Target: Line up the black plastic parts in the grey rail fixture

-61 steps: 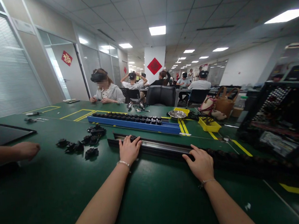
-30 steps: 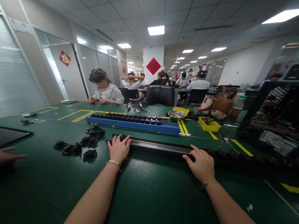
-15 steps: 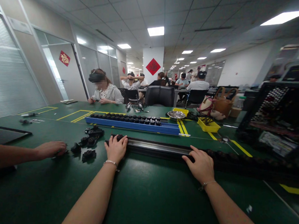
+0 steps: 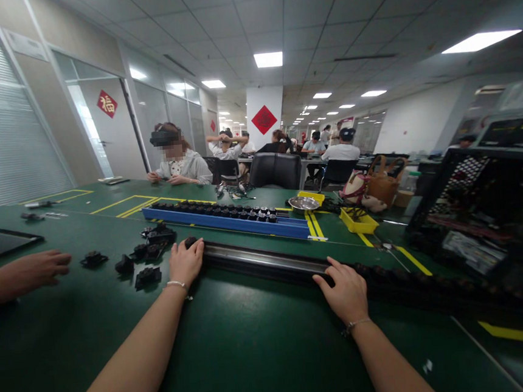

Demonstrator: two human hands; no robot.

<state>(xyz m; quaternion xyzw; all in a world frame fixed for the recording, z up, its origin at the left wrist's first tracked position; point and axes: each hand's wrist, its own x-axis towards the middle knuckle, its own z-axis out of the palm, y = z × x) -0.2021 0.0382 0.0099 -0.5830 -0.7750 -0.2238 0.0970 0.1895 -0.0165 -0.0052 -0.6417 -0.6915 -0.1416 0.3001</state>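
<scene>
A long black rail with a shiny metal channel (image 4: 258, 260) lies across the green table in front of me. At its left end my left hand (image 4: 185, 262) has its fingers curled round a small black part (image 4: 193, 241), mostly covered by the fingers. My right hand (image 4: 346, 289) grips across the rail further right, thumb apart from the fingers, beside a row of dark parts (image 4: 416, 286) running right. Several loose black parts (image 4: 148, 276) lie left of my left hand. Another person's hand (image 4: 34, 274) is at the far left, fingers stretched out, apart from a black part (image 4: 93, 259).
Beyond the rail stands a blue tray (image 4: 241, 226) holding rows of black parts. A metal bowl (image 4: 303, 203) and a yellow bin (image 4: 359, 220) are behind it. An open-sided black case (image 4: 468, 208) stands at right. A person wearing a headset (image 4: 180, 163) sits across the table.
My left hand has shifted left at the rail's end, its fingers more curled. The other person's hand has let go of a black part and drawn back left. The whole view has shifted slightly.
</scene>
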